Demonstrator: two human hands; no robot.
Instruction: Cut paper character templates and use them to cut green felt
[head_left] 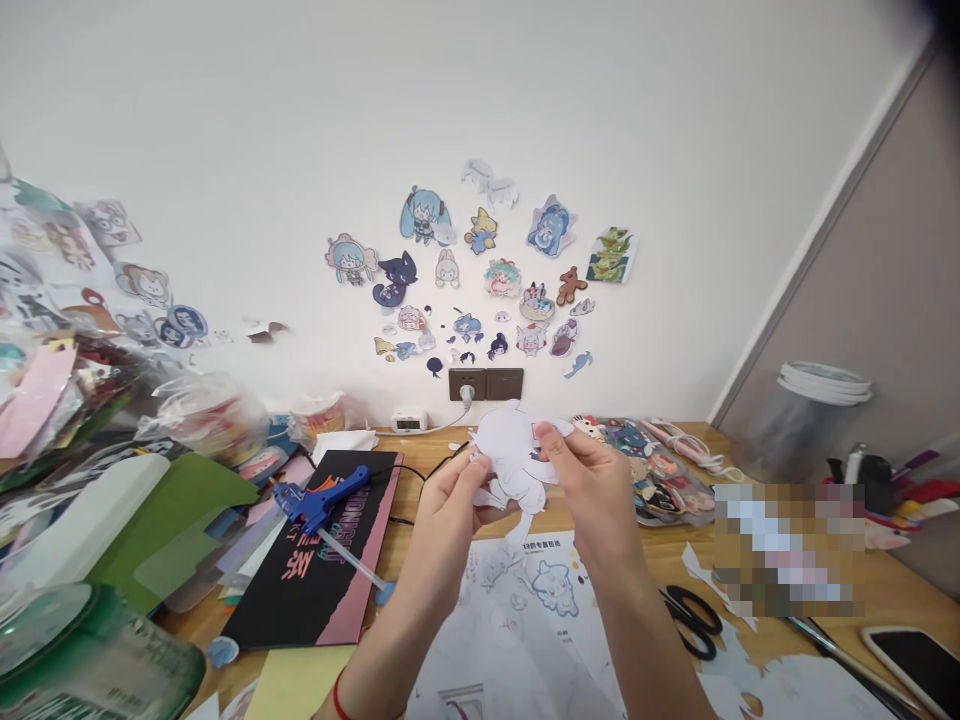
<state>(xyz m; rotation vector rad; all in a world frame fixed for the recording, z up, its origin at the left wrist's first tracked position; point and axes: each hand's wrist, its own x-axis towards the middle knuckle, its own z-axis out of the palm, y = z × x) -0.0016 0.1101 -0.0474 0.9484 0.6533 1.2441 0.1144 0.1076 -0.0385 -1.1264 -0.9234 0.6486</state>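
Observation:
A white paper cutout point(514, 450) with thin dark outlines is held up above the desk between both hands. Pinching its left edge is my left hand point(454, 500), with a red string on the wrist. My right hand point(589, 475) grips the right side of the cutout, thumb on the front face. Below them lie printed sheets point(517, 620), one showing a blue-outlined character point(555, 588). Black-handled scissors point(694, 620) rest to the right of my right forearm, beside white paper scraps point(727, 670).
A blue glue gun point(322, 505) lies on a black and pink board point(330, 570) at the left. A green can point(90, 650) stands front left. Character cutouts point(425, 215) are stuck on the wall. A phone point(919, 660) lies at the right edge.

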